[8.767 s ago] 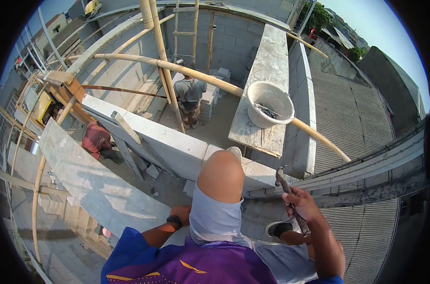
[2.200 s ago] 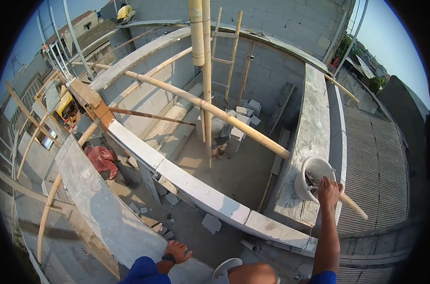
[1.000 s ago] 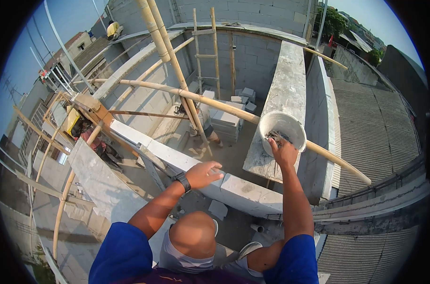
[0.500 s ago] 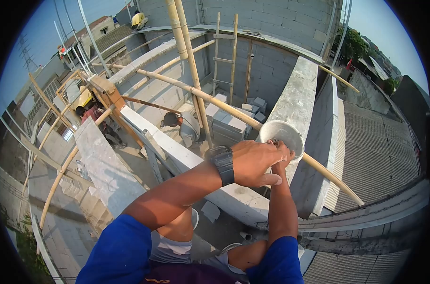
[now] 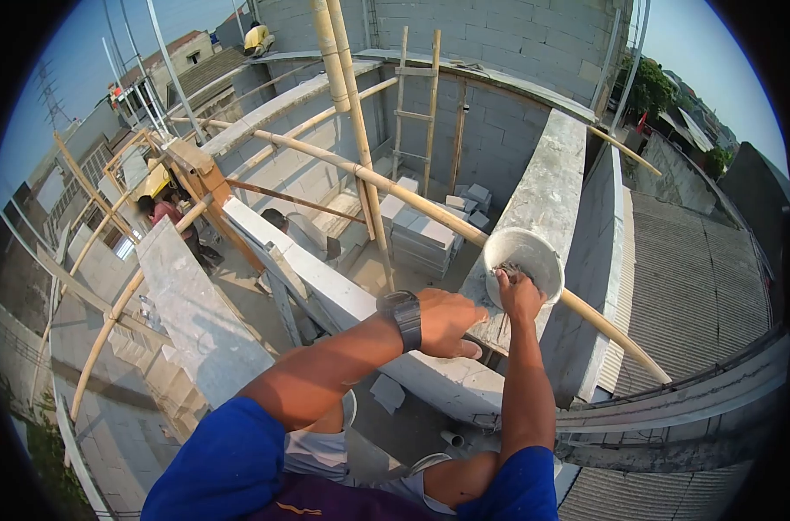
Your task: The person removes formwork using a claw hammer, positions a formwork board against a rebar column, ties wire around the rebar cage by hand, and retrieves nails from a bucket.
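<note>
A whitish round bucket (image 5: pixel 547 252) stands on the concrete wall top, tilted toward me, beside a bamboo pole. My right hand (image 5: pixel 522 298) reaches into it with the fingers closed around a dark grey clump (image 5: pixel 509 269), too small to make out. Just left of the bucket is my left hand (image 5: pixel 451 323), with a black watch (image 5: pixel 401 317) on the wrist. Its thumb is spread from the fingers, and nothing shows in it; the palm is hidden. Below both hands runs the pale wall top (image 5: pixel 451 378).
A long bamboo pole (image 5: pixel 412 204) crosses ahead and passes the bucket. Grey blocks (image 5: pixel 421 239) are stacked on the floor below, near a wooden ladder (image 5: pixel 415 113). Other people work below and at the far wall. A corrugated roof (image 5: pixel 686 269) lies to the right.
My left hand has moved left and down, away from the bucket's mouth. My right hand is now visible inside the bucket with the grey clump. The person below has bent further left.
</note>
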`<state>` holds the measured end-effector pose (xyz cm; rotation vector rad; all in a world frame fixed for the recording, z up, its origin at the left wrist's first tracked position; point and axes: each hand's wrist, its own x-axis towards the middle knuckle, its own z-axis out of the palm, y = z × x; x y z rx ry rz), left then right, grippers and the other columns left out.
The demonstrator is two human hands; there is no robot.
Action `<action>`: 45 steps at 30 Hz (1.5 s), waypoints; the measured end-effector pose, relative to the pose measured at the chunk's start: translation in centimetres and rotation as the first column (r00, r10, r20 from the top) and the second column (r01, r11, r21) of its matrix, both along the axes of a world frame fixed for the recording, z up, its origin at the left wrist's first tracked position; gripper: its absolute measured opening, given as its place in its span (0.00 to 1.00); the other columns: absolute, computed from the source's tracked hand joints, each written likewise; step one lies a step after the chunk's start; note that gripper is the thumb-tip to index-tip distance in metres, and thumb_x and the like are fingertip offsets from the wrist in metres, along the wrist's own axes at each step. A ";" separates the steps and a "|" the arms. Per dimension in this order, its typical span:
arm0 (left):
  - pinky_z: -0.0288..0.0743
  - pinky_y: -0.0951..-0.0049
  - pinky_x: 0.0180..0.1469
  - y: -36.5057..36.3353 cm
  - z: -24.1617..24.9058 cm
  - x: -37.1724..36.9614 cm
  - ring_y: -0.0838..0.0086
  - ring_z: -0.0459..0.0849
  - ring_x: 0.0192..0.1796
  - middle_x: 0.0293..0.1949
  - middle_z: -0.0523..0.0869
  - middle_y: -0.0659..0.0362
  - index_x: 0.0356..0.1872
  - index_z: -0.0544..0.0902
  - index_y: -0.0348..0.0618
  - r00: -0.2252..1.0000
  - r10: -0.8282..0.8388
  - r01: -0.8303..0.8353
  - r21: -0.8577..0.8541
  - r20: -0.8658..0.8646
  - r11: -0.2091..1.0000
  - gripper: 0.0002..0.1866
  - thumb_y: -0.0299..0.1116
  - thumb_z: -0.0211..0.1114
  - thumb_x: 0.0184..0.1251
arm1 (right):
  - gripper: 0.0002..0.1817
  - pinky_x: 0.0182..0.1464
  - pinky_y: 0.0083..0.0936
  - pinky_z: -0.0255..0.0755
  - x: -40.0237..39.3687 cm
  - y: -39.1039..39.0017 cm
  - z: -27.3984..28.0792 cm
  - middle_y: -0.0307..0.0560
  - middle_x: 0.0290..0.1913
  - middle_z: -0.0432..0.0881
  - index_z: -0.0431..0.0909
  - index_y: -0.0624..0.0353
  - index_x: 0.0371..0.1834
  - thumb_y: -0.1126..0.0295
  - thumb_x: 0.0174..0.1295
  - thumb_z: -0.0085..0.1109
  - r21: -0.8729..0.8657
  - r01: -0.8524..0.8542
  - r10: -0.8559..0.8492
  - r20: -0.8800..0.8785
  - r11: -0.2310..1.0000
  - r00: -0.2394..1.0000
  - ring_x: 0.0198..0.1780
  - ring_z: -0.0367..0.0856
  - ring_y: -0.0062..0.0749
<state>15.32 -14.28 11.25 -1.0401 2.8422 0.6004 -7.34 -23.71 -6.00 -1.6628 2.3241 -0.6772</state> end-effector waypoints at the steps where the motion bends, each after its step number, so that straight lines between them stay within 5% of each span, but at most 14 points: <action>1: 0.79 0.52 0.56 -0.3 0.1 0.3 0.50 0.86 0.55 0.51 0.87 0.48 0.65 0.79 0.44 1.000 0.007 -0.007 0.004 -0.003 1.000 0.32 0.54 0.69 0.67 | 0.29 0.65 0.53 0.70 -0.2 0.1 -0.3 0.58 0.46 0.91 0.88 0.54 0.49 0.38 0.66 0.60 0.002 -0.022 0.021 0.038 1.000 0.999 0.52 0.88 0.54; 3: 0.79 0.52 0.57 -0.9 0.3 0.9 0.50 0.86 0.56 0.51 0.87 0.48 0.65 0.78 0.44 1.000 0.015 -0.015 0.014 -0.007 1.000 0.32 0.55 0.68 0.68 | 0.28 0.52 0.47 0.79 -0.7 0.1 -1.4 0.59 0.45 0.90 0.87 0.55 0.50 0.41 0.66 0.63 -0.034 -0.065 0.066 0.029 0.997 0.997 0.50 0.88 0.57; 7: 0.78 0.51 0.58 -2.1 -0.5 2.0 0.49 0.86 0.56 0.51 0.87 0.48 0.65 0.78 0.44 0.999 0.001 0.000 0.016 -0.049 1.000 0.32 0.56 0.68 0.68 | 0.24 0.56 0.49 0.76 -1.2 0.6 -2.2 0.56 0.47 0.89 0.86 0.54 0.54 0.49 0.62 0.69 -0.048 -0.146 0.145 -0.030 0.988 0.989 0.52 0.87 0.54; 16: 0.79 0.52 0.59 -4.9 -1.0 3.7 0.50 0.86 0.57 0.53 0.88 0.47 0.66 0.78 0.43 0.996 0.004 0.002 0.069 -0.087 0.998 0.34 0.57 0.67 0.68 | 0.27 0.58 0.50 0.71 0.4 0.7 -2.6 0.55 0.45 0.87 0.88 0.55 0.49 0.42 0.62 0.68 -0.114 -0.084 0.061 -0.193 0.990 0.979 0.52 0.85 0.53; 20: 0.79 0.53 0.60 -5.9 -1.0 4.1 0.51 0.85 0.59 0.54 0.88 0.46 0.66 0.78 0.43 0.996 0.021 -0.013 0.091 -0.089 0.996 0.34 0.57 0.68 0.68 | 0.30 0.58 0.49 0.71 0.1 0.6 -2.6 0.56 0.43 0.87 0.88 0.55 0.48 0.38 0.63 0.66 -0.084 -0.072 0.059 -0.149 0.994 0.987 0.50 0.85 0.53; 28: 0.79 0.54 0.61 -6.5 -1.6 3.8 0.51 0.85 0.61 0.57 0.87 0.45 0.66 0.78 0.43 0.996 0.019 -0.008 0.130 -0.083 0.991 0.34 0.57 0.69 0.68 | 0.19 0.56 0.48 0.70 -0.2 0.2 -4.3 0.52 0.44 0.85 0.87 0.55 0.42 0.50 0.62 0.70 -0.137 -0.024 0.002 -0.156 0.990 0.988 0.51 0.83 0.50; 45: 0.78 0.53 0.59 -6.9 -2.7 2.5 0.50 0.85 0.58 0.54 0.87 0.46 0.66 0.79 0.42 0.998 0.027 -0.016 0.186 -0.056 0.982 0.35 0.56 0.69 0.66 | 0.17 0.60 0.46 0.68 -0.4 0.2 -5.1 0.50 0.45 0.84 0.87 0.53 0.46 0.55 0.61 0.71 -0.127 0.005 -0.021 -0.122 0.992 0.992 0.54 0.82 0.47</action>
